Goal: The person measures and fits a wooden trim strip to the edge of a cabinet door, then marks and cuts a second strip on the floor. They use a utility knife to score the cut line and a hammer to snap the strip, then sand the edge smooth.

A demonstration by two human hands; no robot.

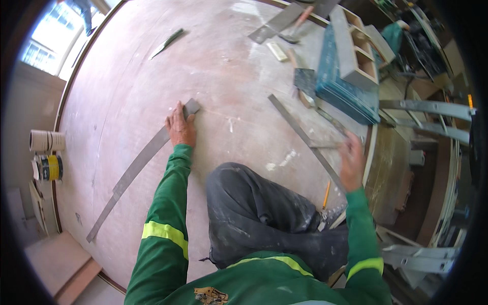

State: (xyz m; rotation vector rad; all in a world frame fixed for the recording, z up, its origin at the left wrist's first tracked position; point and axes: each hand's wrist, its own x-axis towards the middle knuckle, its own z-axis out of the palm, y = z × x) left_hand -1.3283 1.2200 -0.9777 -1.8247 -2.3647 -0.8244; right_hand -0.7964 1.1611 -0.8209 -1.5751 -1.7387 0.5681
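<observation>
My left hand [181,125] lies over the upper end of a long grey strip [140,162], its fingers closed on it. A squarish grey end [191,107] sticks out past the fingertips. The strip slants down to the left across the pale, dusty board. My right hand [351,161], a little blurred, has its fingers closed at the end of a thin grey piece [325,145]. That piece meets or crosses a second grey strip [295,121]; whether they are joined I cannot tell. A slim tool [330,120] lies just above the right hand.
A pencil [326,194] lies by my shoe. At the far right are a putty knife [305,80], a hammer [297,28], a teal case [338,76] and a wooden tray [356,48]. A dark-handled knife [166,43] lies far off. Rolls [48,166] stand left; a ladder [432,108], right.
</observation>
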